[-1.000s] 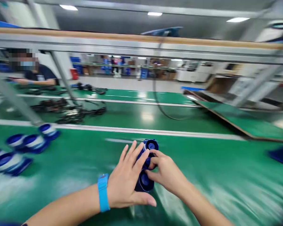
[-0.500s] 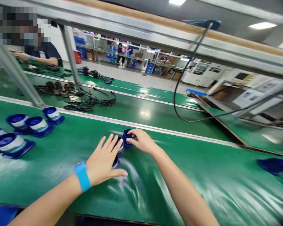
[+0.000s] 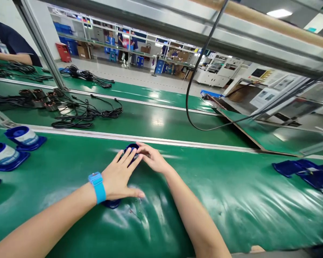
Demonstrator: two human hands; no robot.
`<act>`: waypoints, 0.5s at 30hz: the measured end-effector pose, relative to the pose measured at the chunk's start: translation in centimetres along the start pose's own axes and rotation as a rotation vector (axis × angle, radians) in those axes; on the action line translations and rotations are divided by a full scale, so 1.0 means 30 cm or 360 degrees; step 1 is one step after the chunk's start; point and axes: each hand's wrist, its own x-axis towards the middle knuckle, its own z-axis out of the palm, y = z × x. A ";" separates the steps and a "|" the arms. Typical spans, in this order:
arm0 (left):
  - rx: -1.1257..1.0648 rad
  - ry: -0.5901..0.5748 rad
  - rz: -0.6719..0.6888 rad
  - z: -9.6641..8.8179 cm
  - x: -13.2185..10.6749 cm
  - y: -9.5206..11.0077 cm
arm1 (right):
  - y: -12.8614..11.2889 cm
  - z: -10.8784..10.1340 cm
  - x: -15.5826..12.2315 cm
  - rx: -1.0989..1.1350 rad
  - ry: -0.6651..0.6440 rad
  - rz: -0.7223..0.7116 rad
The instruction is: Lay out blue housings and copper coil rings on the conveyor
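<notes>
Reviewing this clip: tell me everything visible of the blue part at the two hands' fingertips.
The dark-blue part looks like plastic; its rounded top rim faces up, with slivers showing between fingers. It sits on the green surface, near the pale rail. The left hand's spread fingers cover its front; the right hand curls at its right. Grip and base are hidden.

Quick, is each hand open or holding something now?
Left hand: open, partly covering a blue part.
Right hand: curled beside that part; grip cannot be told.
</notes>
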 end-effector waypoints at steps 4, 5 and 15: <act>-0.0091 0.0018 -0.0008 0.009 0.017 0.011 | 0.085 0.054 -0.034 0.0244 0.0365 0.0134; -0.0118 0.0035 -0.0006 0.013 0.015 0.011 | 0.101 0.056 -0.046 0.0195 0.0461 0.0180; -0.0050 0.0055 -0.0294 -0.032 -0.125 -0.143 | 0.163 -0.012 -0.086 0.0240 0.0824 0.0383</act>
